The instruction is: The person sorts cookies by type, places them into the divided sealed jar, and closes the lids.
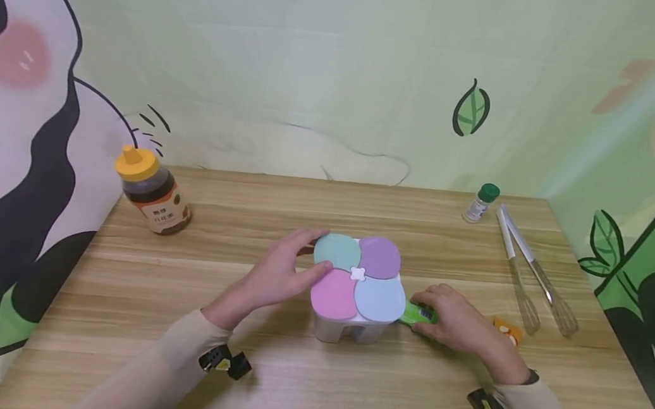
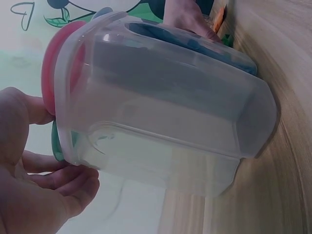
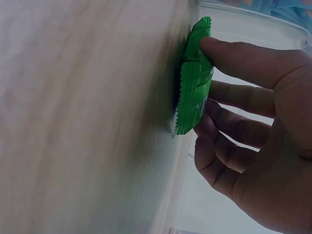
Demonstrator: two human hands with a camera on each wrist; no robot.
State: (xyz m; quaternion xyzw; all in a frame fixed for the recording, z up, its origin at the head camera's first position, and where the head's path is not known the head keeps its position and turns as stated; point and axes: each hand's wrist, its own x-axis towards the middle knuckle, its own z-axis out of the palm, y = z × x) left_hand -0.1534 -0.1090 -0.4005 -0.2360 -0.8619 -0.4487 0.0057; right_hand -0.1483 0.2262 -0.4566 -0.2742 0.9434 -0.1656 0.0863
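A clear storage container (image 1: 327, 331) with a four-petal lid (image 1: 381, 257) in teal, purple, pink and pale blue stands upright mid-table. My left hand (image 1: 280, 268) grips the lid's left corner, thumb by the pink petal and curled fingers by the teal one. In the left wrist view, something blue (image 2: 195, 46) shows inside the container's (image 2: 161, 97) far side. Low at the container's right, my right hand (image 1: 451, 318) pinches a small green packet (image 3: 195, 83) between thumb and fingers, close to the tabletop. The container partly hides the packet's far end from the head camera.
An orange packet (image 1: 508, 331) lies just right of my right hand. Farther right are metal tongs with whisk-like ends (image 1: 547, 286) and a small green-capped bottle (image 1: 478, 205). At back left stands a yellow-capped jar of dark syrup (image 1: 162, 209). A printed wall borders the table.
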